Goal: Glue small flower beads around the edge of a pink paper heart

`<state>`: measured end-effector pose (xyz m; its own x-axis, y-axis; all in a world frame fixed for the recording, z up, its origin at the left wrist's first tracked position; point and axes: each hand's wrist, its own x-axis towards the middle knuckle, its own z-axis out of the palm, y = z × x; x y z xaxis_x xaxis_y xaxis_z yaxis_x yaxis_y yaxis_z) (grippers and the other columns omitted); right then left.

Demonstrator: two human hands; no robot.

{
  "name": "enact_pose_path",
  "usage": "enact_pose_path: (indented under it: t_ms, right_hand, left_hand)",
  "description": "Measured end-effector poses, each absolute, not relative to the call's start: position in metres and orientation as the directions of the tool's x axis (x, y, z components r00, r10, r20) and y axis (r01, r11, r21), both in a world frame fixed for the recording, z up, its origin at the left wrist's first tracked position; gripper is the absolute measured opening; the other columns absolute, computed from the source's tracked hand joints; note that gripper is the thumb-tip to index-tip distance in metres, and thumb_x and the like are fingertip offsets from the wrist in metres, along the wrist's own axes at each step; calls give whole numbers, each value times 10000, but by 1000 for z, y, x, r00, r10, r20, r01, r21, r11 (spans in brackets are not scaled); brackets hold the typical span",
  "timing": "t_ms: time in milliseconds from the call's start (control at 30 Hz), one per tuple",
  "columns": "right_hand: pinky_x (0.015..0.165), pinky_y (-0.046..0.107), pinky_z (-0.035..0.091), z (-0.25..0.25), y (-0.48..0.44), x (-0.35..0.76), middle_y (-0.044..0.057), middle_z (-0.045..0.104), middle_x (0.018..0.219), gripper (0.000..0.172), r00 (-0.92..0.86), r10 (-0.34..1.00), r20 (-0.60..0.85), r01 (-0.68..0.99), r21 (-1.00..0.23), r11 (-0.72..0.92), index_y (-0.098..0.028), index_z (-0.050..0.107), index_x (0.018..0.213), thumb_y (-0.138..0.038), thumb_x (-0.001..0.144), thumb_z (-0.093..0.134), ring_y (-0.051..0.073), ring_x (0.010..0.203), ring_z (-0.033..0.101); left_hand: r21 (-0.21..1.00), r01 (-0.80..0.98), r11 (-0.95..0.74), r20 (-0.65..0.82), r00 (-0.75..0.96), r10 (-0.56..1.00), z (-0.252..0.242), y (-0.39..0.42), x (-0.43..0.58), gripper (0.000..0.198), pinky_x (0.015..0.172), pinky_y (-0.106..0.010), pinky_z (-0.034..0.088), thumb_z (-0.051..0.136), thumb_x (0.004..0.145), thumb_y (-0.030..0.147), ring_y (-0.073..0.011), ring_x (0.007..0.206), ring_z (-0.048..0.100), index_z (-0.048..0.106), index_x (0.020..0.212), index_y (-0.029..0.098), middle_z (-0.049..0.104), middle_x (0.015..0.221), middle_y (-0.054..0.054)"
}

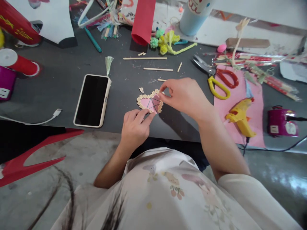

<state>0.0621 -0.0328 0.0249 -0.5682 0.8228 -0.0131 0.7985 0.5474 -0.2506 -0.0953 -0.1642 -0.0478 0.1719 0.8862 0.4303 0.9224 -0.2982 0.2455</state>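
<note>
Near the table's (59, 83) front edge, pink heart (150, 102) pinned flat under left hand's (134, 127) fingertips. Right hand (185, 95) pinched at the heart's upper right rim; anything gripped too small to tell. Phone (92, 99) just left.

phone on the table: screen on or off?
Off, as far as it shows: the phone lies flat, face up, its screen uniformly black. The cable end lies apart from it, unplugged.
</note>
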Motion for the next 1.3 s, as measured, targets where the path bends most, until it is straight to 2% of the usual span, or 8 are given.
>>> enact_pose_path:
  t_ms: [100,233,433,633,833,967,1133,1300]
  right_hand:
    - [565,296,290,22,-62,78,13,702,695,198,-589,807,-43,791,-235,565,-234,728,923,-341,900,563,151,554,547]
    - [562,290,259,4,-89,86,29,754,765,260,-630,776,-30,765,-196,614,-204,727,953,-350,937,512,160,637,634]
    - [532,304,233,-15,-98,85,5,757,728,279,-657,745,116,732,-138,668,-202,729,888,-312,957,482,135,573,626]
    - [544,277,302,-27,-101,91,5,762,750,264,-610,757,232,723,-227,652,-199,729,920,-392,945,551,129,590,637]
    - [532,248,325,-33,-106,89,-1,716,654,259,-525,826,206,750,-346,563,-184,721,912,-418,907,609,121,567,625]
    - [528,244,324,-34,-107,86,-2,695,624,259,-503,842,194,764,-357,538,-184,722,901,-403,914,583,122,562,620]
    - [519,240,328,-34,-107,86,-13,683,604,227,-511,823,249,740,-359,569,-180,727,900,-363,903,594,111,539,602]
    - [523,249,327,-35,-108,87,-5,699,621,275,-517,821,242,743,-350,571,-187,736,900,-399,927,564,115,553,613]
  left_hand:
    - [256,916,-308,439,174,882,-48,-165,-95,349,835,-377,398,506,882,103,-217,938,580,717,1131,228,728,1119,-51]
    - [261,914,-309,434,175,884,-50,-165,-96,348,853,-382,388,517,886,120,-226,956,570,707,1154,233,722,1136,-45]
    - [261,913,-314,428,182,885,-50,-166,-97,393,847,-387,371,526,862,98,-231,958,560,684,1193,237,709,1146,-46]
    - [269,913,-308,391,190,901,-48,-166,-97,439,856,-394,371,519,835,79,-237,979,556,670,1214,241,697,1173,-48]
    - [281,909,-309,378,191,906,-48,-167,-97,464,856,-402,377,526,809,71,-244,985,559,661,1219,241,692,1175,-45]
    - [286,909,-304,362,191,913,-47,-167,-97,485,862,-408,376,528,799,67,-245,985,560,654,1231,248,689,1191,-40]
    - [293,908,-300,353,189,916,-47,-167,-97,498,857,-408,375,533,795,66,-247,986,558,653,1241,251,687,1183,-46]
    - [314,900,-302,350,186,918,-47,-167,-98,529,864,-410,372,517,804,61,-248,998,563,633,1276,272,680,1183,-55]
